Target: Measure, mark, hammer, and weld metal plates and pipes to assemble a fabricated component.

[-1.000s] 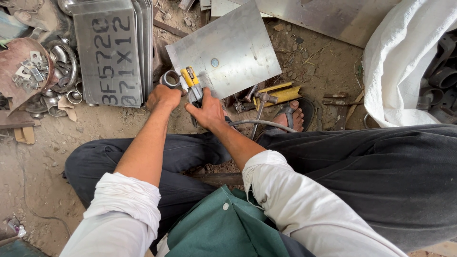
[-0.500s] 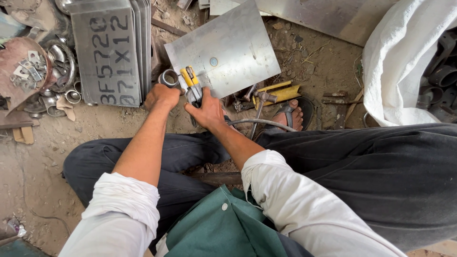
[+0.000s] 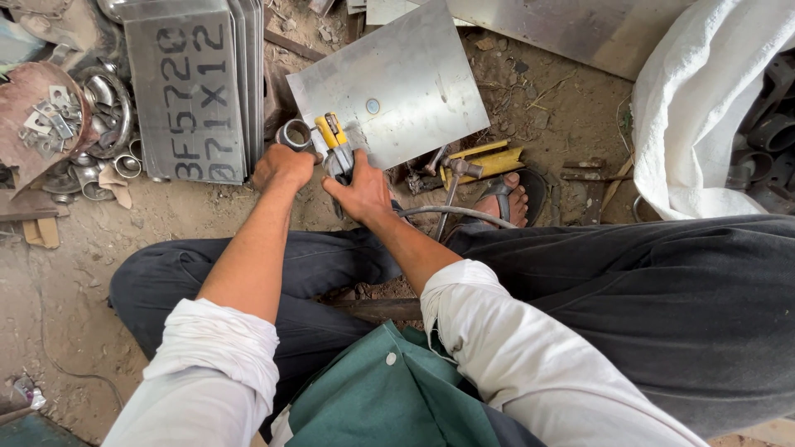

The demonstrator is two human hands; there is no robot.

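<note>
The left hand (image 3: 283,168) closes around a short metal ring (image 3: 295,133), held on the dirt just beside the steel sheet (image 3: 397,83). The right hand (image 3: 361,192) wraps a yellow-handled tool (image 3: 333,132), probably a welding holder, its tip touching the ring.

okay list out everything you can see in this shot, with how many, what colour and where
metal ring: one, grey, at left hand's fingertips by the sheet's corner
yellow-handled tool: one, yellow and black, above right hand
metal sheet: one, silver, on ground ahead of hands
stamped plates: a stack, grey, upper left
rusty dish of small metal pieces: one, brown, far left
loose rings: several, silver, beside the dish
hammer: one, dark, right of the hands
white sack: one, upper right
sandalled foot: one, centre right
left hand: on the ring
right hand: on the tool
</note>
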